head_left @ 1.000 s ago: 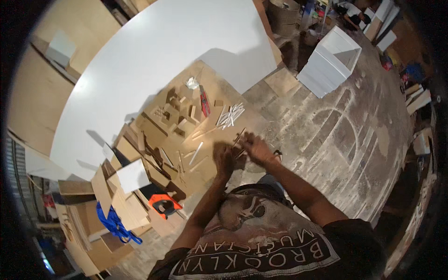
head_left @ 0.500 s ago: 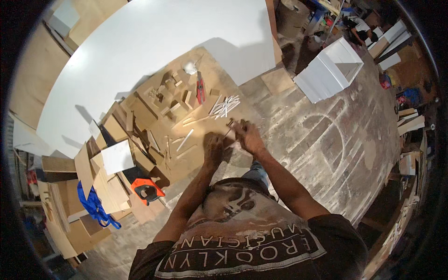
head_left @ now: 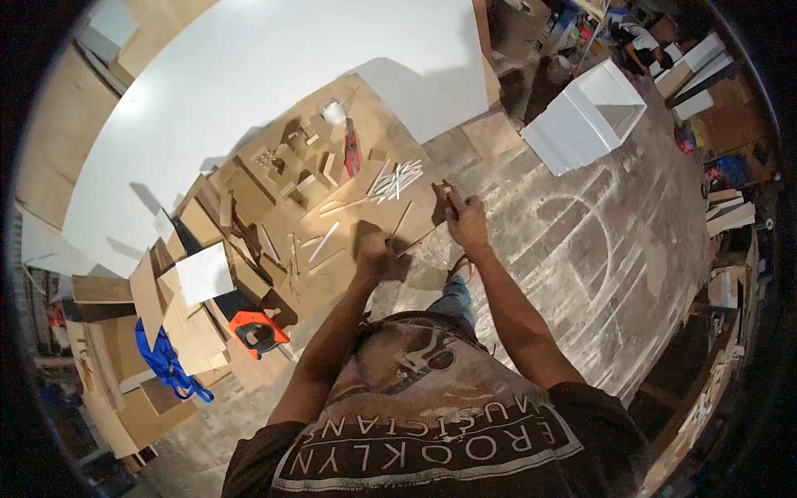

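Over the near right edge of a brown work board (head_left: 328, 286), my left hand (head_left: 378, 253) is closed around one end of a thin stick (head_left: 417, 241) that points toward my right. Off to the right, apart from it, my right hand (head_left: 467, 220) grips a small dark piece with short prongs (head_left: 444, 193); its kind I cannot make out. A loose pile of thin white sticks (head_left: 396, 180) lies just beyond my hands. Another white stick (head_left: 325, 241) rests left of them. A red and grey hand tool (head_left: 351, 149) lies farther back.
Small wooden blocks (head_left: 307, 184) and a white lump (head_left: 333, 113) sit on the board, by a large white panel (head_left: 249, 66). At left are wood offcuts, an orange-and-black handle (head_left: 259, 334) and a blue bag (head_left: 166, 363). A white box (head_left: 581, 120) stands on the floor, far right.
My hands were close together; my right hand has moved right and away with the dark piece. A gap has opened between them, showing the thin stick. The view has shifted slightly.
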`<move>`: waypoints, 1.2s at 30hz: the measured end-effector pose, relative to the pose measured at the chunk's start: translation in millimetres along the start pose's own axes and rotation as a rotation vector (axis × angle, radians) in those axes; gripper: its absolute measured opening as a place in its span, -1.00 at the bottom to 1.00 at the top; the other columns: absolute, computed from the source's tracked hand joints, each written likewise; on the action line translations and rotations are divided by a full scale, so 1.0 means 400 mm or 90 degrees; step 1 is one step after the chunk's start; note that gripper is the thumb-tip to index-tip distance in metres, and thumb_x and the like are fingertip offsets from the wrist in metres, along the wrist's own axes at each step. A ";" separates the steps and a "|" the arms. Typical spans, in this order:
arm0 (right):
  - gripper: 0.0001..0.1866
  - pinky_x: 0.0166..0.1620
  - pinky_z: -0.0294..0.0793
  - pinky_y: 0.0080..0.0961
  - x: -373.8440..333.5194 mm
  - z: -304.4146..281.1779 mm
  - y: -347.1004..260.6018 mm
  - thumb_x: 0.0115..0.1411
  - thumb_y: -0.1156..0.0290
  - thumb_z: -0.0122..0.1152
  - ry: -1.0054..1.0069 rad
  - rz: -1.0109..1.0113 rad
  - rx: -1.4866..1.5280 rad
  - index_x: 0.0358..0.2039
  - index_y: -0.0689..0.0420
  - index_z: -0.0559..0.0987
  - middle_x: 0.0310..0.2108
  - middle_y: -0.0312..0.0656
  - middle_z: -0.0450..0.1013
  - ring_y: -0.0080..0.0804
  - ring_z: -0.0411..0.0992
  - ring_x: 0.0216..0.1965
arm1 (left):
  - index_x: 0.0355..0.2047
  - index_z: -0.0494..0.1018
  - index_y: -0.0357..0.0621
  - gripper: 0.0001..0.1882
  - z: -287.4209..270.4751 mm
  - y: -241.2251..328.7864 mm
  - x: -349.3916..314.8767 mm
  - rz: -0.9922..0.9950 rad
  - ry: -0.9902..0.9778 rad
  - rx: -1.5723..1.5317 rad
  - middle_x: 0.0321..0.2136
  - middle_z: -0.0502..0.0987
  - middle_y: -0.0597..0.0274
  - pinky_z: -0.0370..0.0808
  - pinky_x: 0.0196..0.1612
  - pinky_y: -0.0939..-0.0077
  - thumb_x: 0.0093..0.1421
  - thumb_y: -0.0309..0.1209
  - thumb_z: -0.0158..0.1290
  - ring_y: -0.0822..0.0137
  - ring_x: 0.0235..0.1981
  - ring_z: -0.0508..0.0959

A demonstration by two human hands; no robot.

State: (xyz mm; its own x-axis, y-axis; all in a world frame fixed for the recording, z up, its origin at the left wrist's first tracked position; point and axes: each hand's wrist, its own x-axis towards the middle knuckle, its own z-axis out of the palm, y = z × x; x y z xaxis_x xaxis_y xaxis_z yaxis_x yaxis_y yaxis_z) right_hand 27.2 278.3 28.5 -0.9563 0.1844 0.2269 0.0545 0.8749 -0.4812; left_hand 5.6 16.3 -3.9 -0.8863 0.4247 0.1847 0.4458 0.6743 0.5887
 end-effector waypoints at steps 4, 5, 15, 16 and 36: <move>-0.54 -0.12 0.50 -0.04 -0.056 -0.048 0.075 0.15 0.41 0.35 0.015 0.036 0.039 0.11 0.11 0.62 -0.28 0.19 0.46 0.13 0.47 -0.23 | -0.31 0.60 -0.22 -0.77 -0.020 -0.060 0.064 -0.066 -0.223 0.000 -0.38 0.63 -0.15 0.53 -0.21 0.01 0.02 -0.43 0.10 -0.21 -0.39 0.56; -0.54 -0.12 0.50 -0.04 -0.073 -0.059 0.075 0.15 0.41 0.35 0.013 0.036 0.041 0.11 0.11 0.62 -0.28 0.19 0.46 0.13 0.47 -0.23 | -0.27 0.62 -0.19 -0.75 -0.026 -0.067 0.075 -0.117 -0.318 0.071 -0.36 0.63 -0.13 0.55 -0.15 0.03 0.03 -0.42 0.08 -0.20 -0.33 0.58; -0.53 -0.09 0.52 -0.13 -0.231 -0.123 0.067 0.16 0.43 0.32 -0.019 0.082 0.098 0.12 0.18 0.62 -0.23 0.20 0.47 0.09 0.49 -0.22 | -0.22 0.60 -0.03 -0.79 -0.077 0.038 0.229 0.530 -0.185 0.382 -0.03 0.51 0.35 0.38 0.24 0.22 0.20 -0.33 0.04 0.25 0.18 0.39; -0.53 -0.09 0.52 -0.13 -0.247 -0.126 0.072 0.16 0.42 0.33 -0.013 0.099 0.089 0.12 0.18 0.62 -0.23 0.20 0.47 0.08 0.49 -0.22 | -0.22 0.60 -0.03 -0.79 -0.067 0.029 0.237 0.535 -0.185 0.378 -0.03 0.51 0.35 0.38 0.24 0.22 0.20 -0.33 0.04 0.25 0.18 0.39; -0.33 -0.06 0.44 0.00 -0.104 0.040 -0.223 0.18 0.45 0.27 -0.093 -0.217 0.067 0.34 0.04 0.39 -0.03 0.15 0.43 0.16 0.41 -0.10 | -0.29 0.56 -0.25 -0.68 -0.001 0.004 -0.030 0.082 0.130 -0.017 -0.28 0.55 0.01 0.53 -0.06 0.12 -0.13 -0.53 0.30 -0.07 -0.11 0.54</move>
State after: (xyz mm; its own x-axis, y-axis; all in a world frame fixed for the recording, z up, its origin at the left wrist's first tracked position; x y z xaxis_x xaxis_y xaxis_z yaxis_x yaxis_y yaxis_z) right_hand 57.6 185.5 48.4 -0.9455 -0.1819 0.2699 -0.2966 0.8231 -0.4842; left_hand 16.9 11.8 -4.9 -0.8308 0.3737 0.4125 0.5554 0.6058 0.5697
